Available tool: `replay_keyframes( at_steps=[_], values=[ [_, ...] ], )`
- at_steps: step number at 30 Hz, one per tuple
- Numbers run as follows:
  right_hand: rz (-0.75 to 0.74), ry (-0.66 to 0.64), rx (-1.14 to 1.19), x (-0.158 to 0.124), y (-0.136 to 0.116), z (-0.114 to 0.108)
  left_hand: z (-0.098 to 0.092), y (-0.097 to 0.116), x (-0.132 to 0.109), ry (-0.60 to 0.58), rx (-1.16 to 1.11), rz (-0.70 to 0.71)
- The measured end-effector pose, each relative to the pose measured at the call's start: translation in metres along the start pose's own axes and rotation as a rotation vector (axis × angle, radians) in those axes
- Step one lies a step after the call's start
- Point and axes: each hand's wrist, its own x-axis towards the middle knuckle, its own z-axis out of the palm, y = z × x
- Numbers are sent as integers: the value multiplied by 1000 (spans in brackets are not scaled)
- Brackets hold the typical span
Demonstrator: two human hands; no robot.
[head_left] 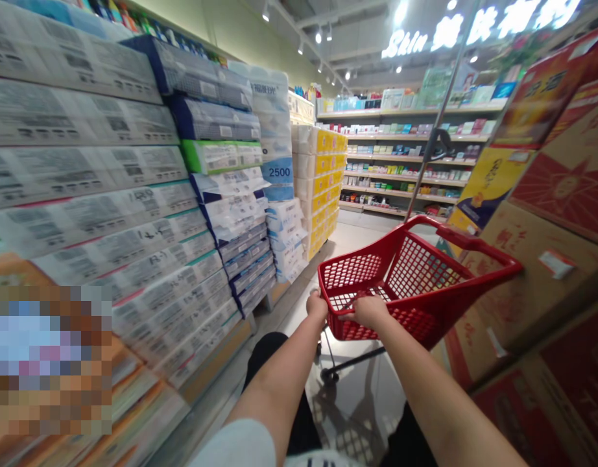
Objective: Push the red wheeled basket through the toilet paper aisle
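A red plastic shopping cart [420, 314] with a meshed basket stands in front of me, turned at an angle. My left hand [316, 303] is closed on the near left corner of its rim. Slightly to the right, my right hand [370, 311] wraps over the near rim, its fingertips partly hidden. Inside the basket, close to my right hand, lies something dark red that I cannot make out. A dark wheel [329, 375] shows beneath the basket.
Tall stacks of packaged tissue [85, 117] line the left side, with yellow-and-white packs [323, 181] farther on. Cardboard cartons [517, 272] crowd the cart's right side. A metal pole [432, 139] rises behind the cart. Shelves of small products [401, 168] close off the far end.
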Motion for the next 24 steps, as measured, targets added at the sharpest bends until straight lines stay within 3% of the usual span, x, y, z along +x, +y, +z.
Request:
replay_keyframes(
  at_steps=[3,6,8,13,18,24],
  values=[
    [4,1,7,0,0,0,0,11,0,80,167,231],
    [3,-2,11,-1,1,0,-2,14,-3,34,193,371],
    [-2,10,18,-3,1,0,-5,12,-3,6,173,360],
    [-6,7,22,-5,2,1,-8,10,3,76,172,197],
    [-6,6,25,-2,2,2,-4,6,8,-10,164,198],
    [-8,15,18,-3,2,3,0,11,7,49,195,321]
  ],
)
